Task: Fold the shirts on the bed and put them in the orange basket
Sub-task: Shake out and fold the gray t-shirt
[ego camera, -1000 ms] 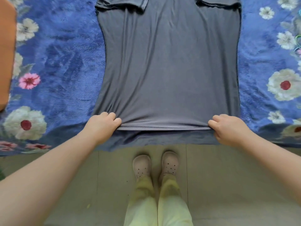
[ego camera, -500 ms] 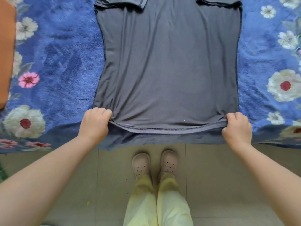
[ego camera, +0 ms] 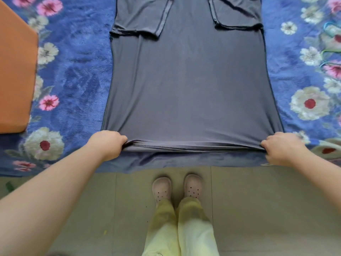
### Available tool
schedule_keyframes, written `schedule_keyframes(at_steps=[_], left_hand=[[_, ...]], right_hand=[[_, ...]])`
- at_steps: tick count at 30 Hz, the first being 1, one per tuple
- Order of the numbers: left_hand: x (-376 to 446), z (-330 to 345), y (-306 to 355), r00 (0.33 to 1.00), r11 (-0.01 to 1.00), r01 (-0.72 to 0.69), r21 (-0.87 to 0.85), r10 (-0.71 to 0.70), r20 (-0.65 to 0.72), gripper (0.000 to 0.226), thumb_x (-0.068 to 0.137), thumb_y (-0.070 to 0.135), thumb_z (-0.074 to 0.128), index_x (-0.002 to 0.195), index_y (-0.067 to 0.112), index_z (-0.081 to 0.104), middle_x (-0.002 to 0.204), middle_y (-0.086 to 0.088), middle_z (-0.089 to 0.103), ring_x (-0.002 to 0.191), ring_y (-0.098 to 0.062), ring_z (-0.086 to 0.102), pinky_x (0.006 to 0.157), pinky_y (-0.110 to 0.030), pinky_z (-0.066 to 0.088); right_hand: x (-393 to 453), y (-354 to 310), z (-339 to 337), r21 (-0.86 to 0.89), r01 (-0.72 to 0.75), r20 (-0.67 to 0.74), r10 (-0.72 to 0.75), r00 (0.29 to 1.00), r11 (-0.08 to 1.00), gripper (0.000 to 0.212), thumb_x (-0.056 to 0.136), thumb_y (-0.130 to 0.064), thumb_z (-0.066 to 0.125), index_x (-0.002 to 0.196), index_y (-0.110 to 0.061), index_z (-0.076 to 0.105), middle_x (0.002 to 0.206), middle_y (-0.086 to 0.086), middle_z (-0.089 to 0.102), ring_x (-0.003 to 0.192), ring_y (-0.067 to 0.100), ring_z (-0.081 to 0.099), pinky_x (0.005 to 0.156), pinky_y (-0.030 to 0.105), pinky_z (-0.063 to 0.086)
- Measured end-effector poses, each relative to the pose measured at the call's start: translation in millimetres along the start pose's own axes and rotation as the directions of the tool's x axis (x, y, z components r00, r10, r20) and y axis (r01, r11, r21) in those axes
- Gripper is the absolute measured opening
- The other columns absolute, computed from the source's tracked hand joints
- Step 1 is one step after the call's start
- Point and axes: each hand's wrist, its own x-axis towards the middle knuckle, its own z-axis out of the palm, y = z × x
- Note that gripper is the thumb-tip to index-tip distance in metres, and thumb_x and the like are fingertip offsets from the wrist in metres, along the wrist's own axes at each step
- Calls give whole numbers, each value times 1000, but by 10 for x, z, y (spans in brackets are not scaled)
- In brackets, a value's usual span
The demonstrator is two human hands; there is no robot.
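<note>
A grey shirt (ego camera: 188,85) lies flat on the bed, its two sleeves folded inward near the top of the view. My left hand (ego camera: 107,143) grips the shirt's bottom left corner at the hem. My right hand (ego camera: 282,146) grips the bottom right corner. The hem between them is stretched taut along the bed's near edge. The orange basket (ego camera: 16,71) stands at the left edge of the view, only partly visible.
A blue blanket with flower print (ego camera: 73,74) covers the bed on both sides of the shirt. Coloured hangers (ego camera: 332,45) lie at the far right. Below the bed edge are the tiled floor (ego camera: 258,200) and my feet in pale clogs (ego camera: 177,187).
Both hands slid outward along the hem to its corners, and the hem is now stretched straighter. The view has tilted so the folded sleeves show more.
</note>
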Motion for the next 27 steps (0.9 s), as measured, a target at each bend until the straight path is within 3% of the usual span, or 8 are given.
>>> schedule_keyframes(at_steps=[5, 8, 10, 13, 16, 18, 22, 27], left_hand=[[-89, 2, 145, 946, 998, -23, -59, 41, 321, 34, 89, 8, 35, 116, 16, 56, 121, -6, 57, 110, -24, 55, 80, -29, 43], [-151, -101, 155, 892, 994, -58, -88, 91, 442, 38, 90, 5, 35, 121, 12, 56, 123, -7, 58, 113, -23, 55, 86, -26, 42], [-161, -206, 61, 895, 994, -51, -98, 89, 437, 39, 89, 4, 35, 121, 12, 56, 122, -7, 59, 113, -24, 55, 88, -26, 42], [-103, -379, -180, 945, 996, 5, -89, 24, 325, 37, 89, 4, 36, 119, 14, 57, 122, -7, 58, 111, -24, 54, 86, -26, 41], [-11, -550, -500, 980, 981, 106, -161, -76, 186, 33, 88, 5, 39, 111, 17, 59, 108, -7, 58, 94, -25, 51, 80, -27, 40], [60, -659, -701, 985, 963, 159, -219, -141, 99, 27, 87, 5, 41, 105, 16, 59, 101, -8, 56, 92, -26, 50, 80, -30, 42], [234, -932, -1041, 956, 922, 223, -318, -270, -112, 15, 83, 1, 42, 83, 14, 48, 94, -10, 54, 92, -31, 51, 69, -32, 38], [559, -1309, -1307, 880, 799, 263, -541, -429, -206, 22, 79, -7, 42, 66, 10, 41, 70, -12, 41, 79, -32, 44, 61, -33, 33]], right_hand=[[12, -229, -4, 16, 56, 425, -57, 903, 998, 34, 83, -36, 51, 113, -24, 62, 117, -7, 61, 108, 18, 59, 84, 29, 47], [-3, -283, -111, 38, 74, 575, -83, 814, 997, 11, 80, -28, 50, 75, -23, 59, 81, -8, 57, 84, 22, 57, 77, 27, 43], [10, -226, -221, 46, 46, 593, -64, 803, 998, 16, 75, -20, 46, 59, -21, 46, 66, -6, 46, 64, 18, 48, 71, 25, 39], [14, -33, -455, 63, -46, 559, 3, 829, 997, 13, 75, -17, 43, 72, -19, 55, 80, -2, 55, 71, 17, 52, 76, 25, 42], [61, 228, -622, 79, -121, 468, 70, 881, 990, 33, 80, -20, 40, 107, -16, 60, 113, -1, 61, 92, 18, 55, 88, 27, 44], [105, 401, -738, 98, -162, 367, 116, 923, 982, 32, 85, -20, 40, 111, -17, 58, 119, 0, 59, 97, 19, 55, 89, 26, 44], [180, 759, -1000, 182, -286, 160, 259, 953, 941, 18, 88, -15, 43, 102, -19, 52, 103, 5, 56, 90, 23, 50, 77, 27, 41], [395, 1104, -1341, 447, -367, -109, 457, 883, 816, 11, 85, -4, 44, 95, -8, 47, 82, 12, 47, 79, 30, 46, 64, 32, 36]])
